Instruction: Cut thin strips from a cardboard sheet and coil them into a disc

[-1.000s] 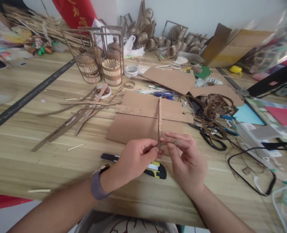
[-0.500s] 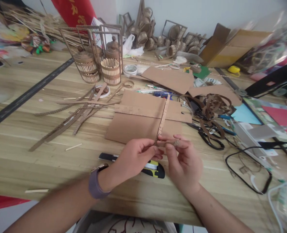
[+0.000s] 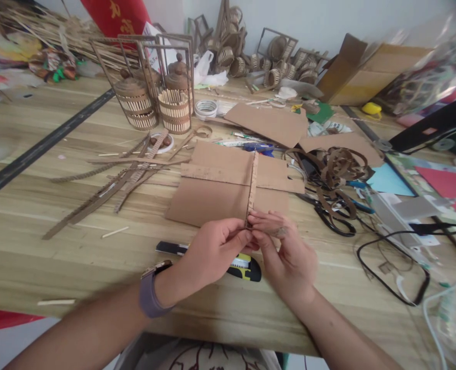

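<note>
Both hands meet at the near end of a narrow cardboard strip [image 3: 253, 180], which stretches away over the cardboard sheets [image 3: 208, 198]. My left hand [image 3: 222, 246] pinches that end between thumb and fingers. Against the same end, my right hand [image 3: 287, 257] has its thumb and fingertips pressed together, with the fingers laid over the strip. The exact contact between the fingertips is hidden. Partly beneath my left hand lies a yellow and black utility knife [image 3: 247, 266] on the table.
Loose cardboard strips [image 3: 108, 192] lie to the left. Behind them stand small stick-built lanterns [image 3: 176, 110] and a tape roll [image 3: 206, 109]. At right are black-handled scissors [image 3: 338, 223], coiled brown strips [image 3: 341, 167] and a black cable [image 3: 366, 277]. A cardboard box [image 3: 359, 77] sits at the back.
My right hand has moved slightly left, its fingers closing in on the strip's end beside my left hand. The strip's far end has swung a little left.
</note>
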Motion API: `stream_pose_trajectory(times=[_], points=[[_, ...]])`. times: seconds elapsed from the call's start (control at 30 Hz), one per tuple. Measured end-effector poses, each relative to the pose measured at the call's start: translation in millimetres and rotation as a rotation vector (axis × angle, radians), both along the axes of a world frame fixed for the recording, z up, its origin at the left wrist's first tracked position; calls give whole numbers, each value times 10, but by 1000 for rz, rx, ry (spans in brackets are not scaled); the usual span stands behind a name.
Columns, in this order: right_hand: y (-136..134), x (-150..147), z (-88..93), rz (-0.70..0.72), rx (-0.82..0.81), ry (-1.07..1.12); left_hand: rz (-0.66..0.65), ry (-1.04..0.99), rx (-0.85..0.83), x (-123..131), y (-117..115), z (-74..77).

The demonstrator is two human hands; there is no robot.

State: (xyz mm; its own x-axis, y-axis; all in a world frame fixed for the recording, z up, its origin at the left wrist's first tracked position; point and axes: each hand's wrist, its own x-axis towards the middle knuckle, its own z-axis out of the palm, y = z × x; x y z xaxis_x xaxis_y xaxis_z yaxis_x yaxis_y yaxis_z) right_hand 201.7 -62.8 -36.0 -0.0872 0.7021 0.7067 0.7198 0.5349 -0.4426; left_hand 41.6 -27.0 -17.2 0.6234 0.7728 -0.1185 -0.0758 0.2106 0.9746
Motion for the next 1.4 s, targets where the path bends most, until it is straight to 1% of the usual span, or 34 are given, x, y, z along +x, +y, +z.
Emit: stream_pose_trajectory(times=[0.07,0.17,0.23,0.27,0.37,0.47,0.63,0.83,0.97,1.07,1.17,1.3,1.4], points=[[-21,-4,-8,-36,-24,47,-9,11,25,-9,-10,5],[-59,-11,-25,-90,-123,229,-32,20,53,-20,-8,2],[-75,-13,-28,-99,-149,294,-48,4,44,-21,0,-12],[-77,-14,-24,-88,-132,276,-58,-12,22,-19,5,-22],[-64,-17,3,-8,-29,135,-64,-70,-47,-7,18,-44],[-34,-23,32,47,14,76,-42,-88,-45,4,19,-32],[-11,-30,42,61,24,53,15,21,-4,11,7,9],[-22,-45,15,61,25,14,49,-10,-115,15,10,-18],[-25,-72,-3,52,26,15,98,73,-58,-1,6,-2],[-31,-80,-30,54,-18,71,121,132,-2,-10,-1,4],[-40,-68,-65,42,-109,195,111,137,23,-11,2,-3],[-41,-54,-80,17,-248,431,60,87,4,3,10,6],[-38,-57,-80,7,-282,503,36,49,-28,16,11,19]])
